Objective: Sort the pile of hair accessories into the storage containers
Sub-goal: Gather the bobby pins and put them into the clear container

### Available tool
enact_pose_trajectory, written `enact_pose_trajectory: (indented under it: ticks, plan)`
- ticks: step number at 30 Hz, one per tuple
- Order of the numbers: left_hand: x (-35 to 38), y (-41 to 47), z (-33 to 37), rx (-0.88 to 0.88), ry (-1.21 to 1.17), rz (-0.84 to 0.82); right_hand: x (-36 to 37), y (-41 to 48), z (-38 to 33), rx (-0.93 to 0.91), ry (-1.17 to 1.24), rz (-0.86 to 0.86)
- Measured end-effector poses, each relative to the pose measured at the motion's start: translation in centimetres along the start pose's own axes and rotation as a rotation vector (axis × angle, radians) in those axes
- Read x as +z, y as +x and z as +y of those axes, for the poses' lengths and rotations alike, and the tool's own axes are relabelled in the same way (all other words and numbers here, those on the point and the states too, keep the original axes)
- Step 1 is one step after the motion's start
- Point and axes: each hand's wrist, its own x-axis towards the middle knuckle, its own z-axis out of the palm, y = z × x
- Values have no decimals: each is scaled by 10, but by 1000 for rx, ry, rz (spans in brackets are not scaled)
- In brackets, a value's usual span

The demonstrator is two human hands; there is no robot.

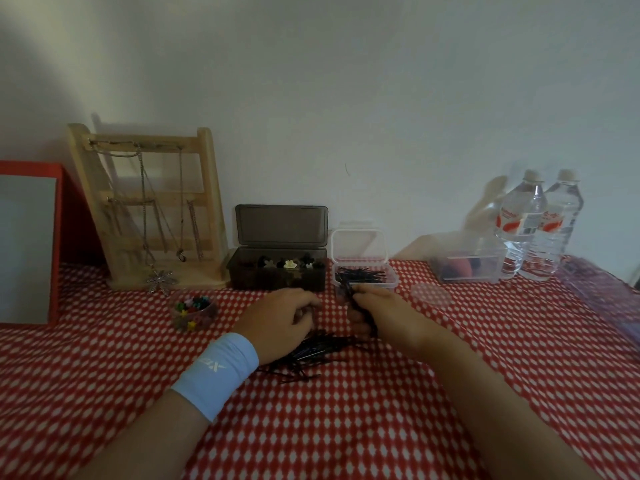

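Now, pile (pixel 311 351): thin black wire pins, tangled on red-checked cloth surface (pixel 381 427).
left grip (pixel 287 317): curled over pile; cannot tell if holding.
right grip (pixel 377 306): pinching bunch (pixel 346 293) of pins beside box.
box (pixel 393 280): clear plastic, rectangular, lid up, pins inside.

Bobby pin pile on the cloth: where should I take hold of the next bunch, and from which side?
Pinch a few shafts at the near-right edge of the bobby pin pile, probably from above. The pins lie flat and roughly parallel there, while the left hand covers the far part and the right hand grips its own held pins.
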Motion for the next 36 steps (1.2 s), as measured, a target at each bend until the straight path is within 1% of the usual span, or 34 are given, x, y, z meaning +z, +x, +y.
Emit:
enact_pose_trajectory:
  ticks: [2,3,5,7,8,10,12,15,17,20,22,24,26,30,34,36]
  plan:
    - [5,0,2,26,-23,94,2,0,-1,38,183,-48]
    - [6,1,2,36,-43,132,4,-1,-1,45,213,-73]
    - [8,1,5,52,-106,207,5,-4,-2,28,209,-125]
    - [8,0,8,55,-214,259,7,-7,-2,4,148,-169]
    - [8,0,10,55,-292,255,8,-8,-2,-5,107,-176]
    - [10,-1,14,65,-448,178,10,-9,-1,-4,17,-159]
    - [13,-1,17,72,-507,99,12,-10,-1,-10,-77,-138]
    - [15,-2,20,54,-399,42,10,-9,0,-13,-165,-145]
    - [15,-3,21,63,-336,31,10,-11,0,-17,-141,-158]
    - [14,-2,24,91,-404,31,12,-11,-2,-28,-85,-163]
    - [14,-1,28,97,-491,7,15,-12,-2,-32,-90,-172]
    - [14,-1,33,111,-505,-17,16,-11,-2,-34,-101,-174]
    - [14,-3,37,136,-458,8,16,-11,-1,-36,-107,-173]
    - [7,-2,37,135,-533,113,15,-12,-1,-41,-55,-214]
    - [3,2,32,197,-323,220,16,-11,-1,-16,-142,-200]
    - [4,1,31,184,-305,255,16,-11,-1,-14,-129,-205]
